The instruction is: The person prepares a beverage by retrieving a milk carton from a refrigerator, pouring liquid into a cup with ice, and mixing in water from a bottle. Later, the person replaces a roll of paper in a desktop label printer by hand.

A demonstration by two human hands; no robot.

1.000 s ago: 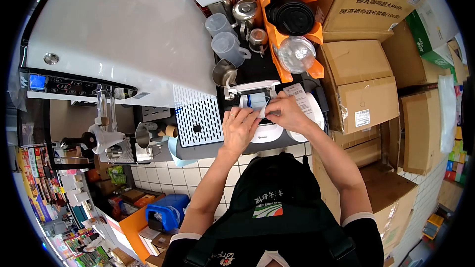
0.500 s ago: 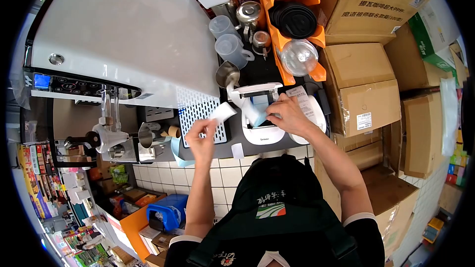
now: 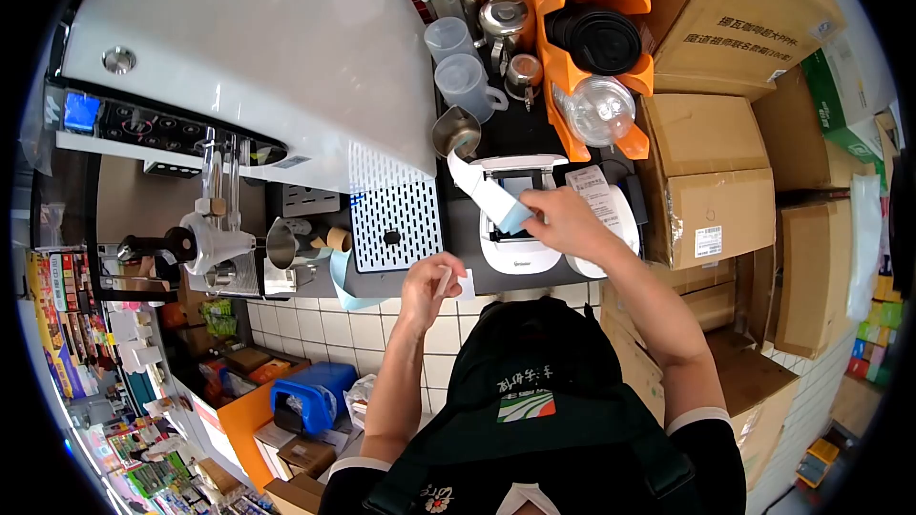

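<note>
My right hand (image 3: 563, 221) rests over the small white label printer (image 3: 515, 219) on the dark counter and pinches a strip of label tape (image 3: 482, 189) that runs up and left from the printer's slot. My left hand (image 3: 429, 288) is lower, near the counter's front edge, with its fingers closed on a small white label (image 3: 460, 283). A printed paper slip (image 3: 593, 193) lies just right of the printer under my right wrist.
A big white espresso machine (image 3: 258, 57) with a perforated drip tray (image 3: 386, 215) fills the left. Measuring jugs (image 3: 468, 86), metal pitchers and an orange lid rack (image 3: 596, 48) stand behind the printer. Cardboard boxes (image 3: 711, 172) are stacked on the right. White tiles run below the counter.
My left hand left the printer, swung out left holding a torn-off label, then came down to the counter's front edge. My right hand stayed at the printer, and a longer strip now trails out.
</note>
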